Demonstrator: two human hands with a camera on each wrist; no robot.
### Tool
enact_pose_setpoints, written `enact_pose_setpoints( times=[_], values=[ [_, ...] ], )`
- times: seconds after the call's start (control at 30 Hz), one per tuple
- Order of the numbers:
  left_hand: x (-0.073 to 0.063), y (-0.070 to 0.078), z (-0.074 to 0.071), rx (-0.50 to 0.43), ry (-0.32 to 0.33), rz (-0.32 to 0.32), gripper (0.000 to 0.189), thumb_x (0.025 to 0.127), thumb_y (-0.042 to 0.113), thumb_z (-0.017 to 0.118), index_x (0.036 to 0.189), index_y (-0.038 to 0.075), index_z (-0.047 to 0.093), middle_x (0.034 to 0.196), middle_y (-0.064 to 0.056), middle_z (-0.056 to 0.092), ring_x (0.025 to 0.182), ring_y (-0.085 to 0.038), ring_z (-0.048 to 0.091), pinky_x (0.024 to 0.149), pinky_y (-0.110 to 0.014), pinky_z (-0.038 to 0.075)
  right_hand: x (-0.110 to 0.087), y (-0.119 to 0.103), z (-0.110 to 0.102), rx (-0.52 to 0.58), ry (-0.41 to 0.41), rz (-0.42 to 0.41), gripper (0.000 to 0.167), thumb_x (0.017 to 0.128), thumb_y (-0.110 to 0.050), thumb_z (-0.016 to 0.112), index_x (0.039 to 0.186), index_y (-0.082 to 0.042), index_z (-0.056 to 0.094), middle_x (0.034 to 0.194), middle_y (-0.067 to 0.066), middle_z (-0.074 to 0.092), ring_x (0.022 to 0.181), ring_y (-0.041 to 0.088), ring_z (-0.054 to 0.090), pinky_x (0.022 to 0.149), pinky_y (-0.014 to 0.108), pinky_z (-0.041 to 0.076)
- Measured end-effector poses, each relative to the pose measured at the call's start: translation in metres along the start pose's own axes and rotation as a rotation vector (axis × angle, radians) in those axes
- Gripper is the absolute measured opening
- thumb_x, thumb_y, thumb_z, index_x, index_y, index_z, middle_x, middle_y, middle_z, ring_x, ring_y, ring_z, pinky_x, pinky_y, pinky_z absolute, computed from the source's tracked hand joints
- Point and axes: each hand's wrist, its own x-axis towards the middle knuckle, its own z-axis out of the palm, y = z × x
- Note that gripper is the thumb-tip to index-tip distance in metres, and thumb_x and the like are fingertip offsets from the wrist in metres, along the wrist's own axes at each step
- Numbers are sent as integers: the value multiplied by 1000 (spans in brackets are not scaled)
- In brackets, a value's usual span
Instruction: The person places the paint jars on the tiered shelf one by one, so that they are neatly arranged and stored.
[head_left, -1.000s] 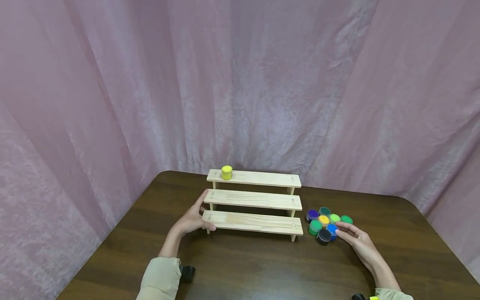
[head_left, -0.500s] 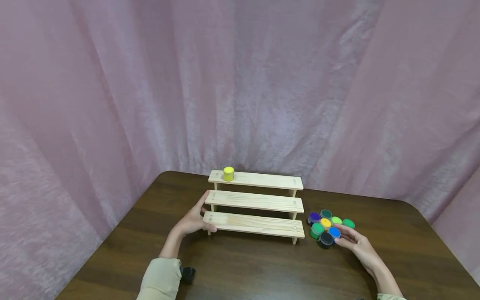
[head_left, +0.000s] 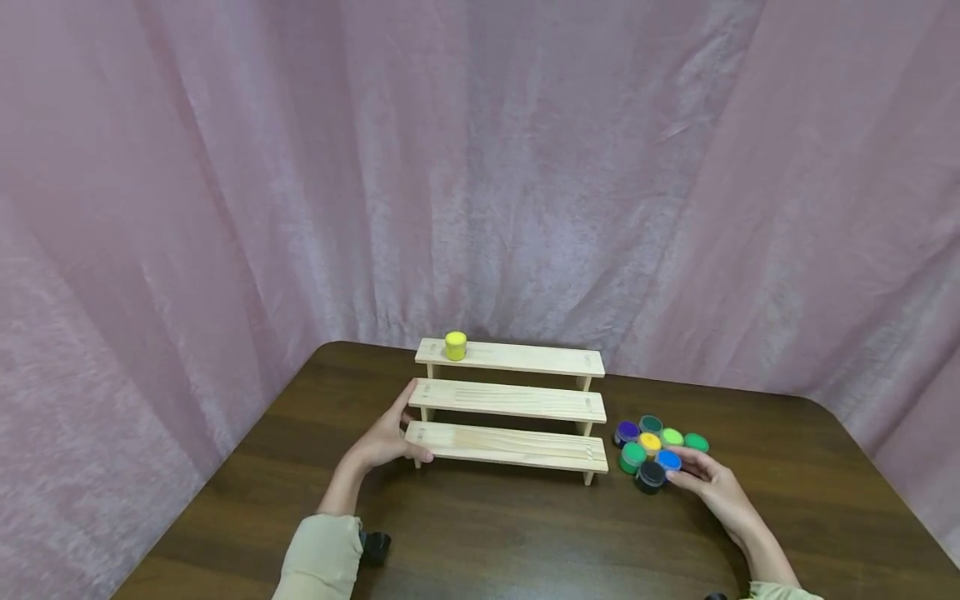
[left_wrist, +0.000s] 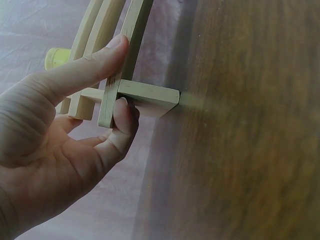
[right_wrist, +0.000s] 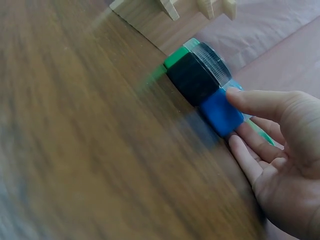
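Note:
A three-step wooden shelf stands on the table in the head view. My left hand grips its left end. In the left wrist view the thumb lies on the lowest board, with fingers curled beneath it. To the right of the shelf, my right hand pinches a blue paint jar between thumb and fingers. That jar still stands among the others, beside a black paint jar. A yellow paint jar sits near the left end of the top step.
Around the blue jar stand green, orange-yellow, purple, dark green and light green jars. Another green jar is behind my right hand. A pink curtain hangs behind the brown table.
My right fingers have come in a little to the left and taken hold of the blue jar. The left hand keeps its grip on the shelf. The head view has shifted slightly.

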Motion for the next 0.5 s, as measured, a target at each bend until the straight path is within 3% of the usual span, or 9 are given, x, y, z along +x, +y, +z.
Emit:
enact_pose_setpoints(
  times=[0.13,0.37,0.5],
  values=[
    [-1,0,0,-10,1,-6,128,66,-3,84,159,23,0,97,-20,50,64,-18,56,60,-30,49,1,1,1,-12,23,-1,60,94,-33,64,142,-1,45,128,2,58,95,-17,51,83,15,47],
    [0,1,0,2,-7,2,127,67,-3,84,159,23,0,97,-21,50,62,-17,56,60,-31,50,0,3,1,32,55,-50,58,94,-29,64,140,2,45,107,-27,55,95,-16,50,83,12,46],
    [-2,0,0,11,-4,2,127,67,-2,84,159,23,0,98,-21,50,59,-16,56,60,-31,50,-1,3,0,58,56,-77,56,95,-27,64,138,3,45,101,-34,54,96,-17,51,83,11,45]
  ],
)
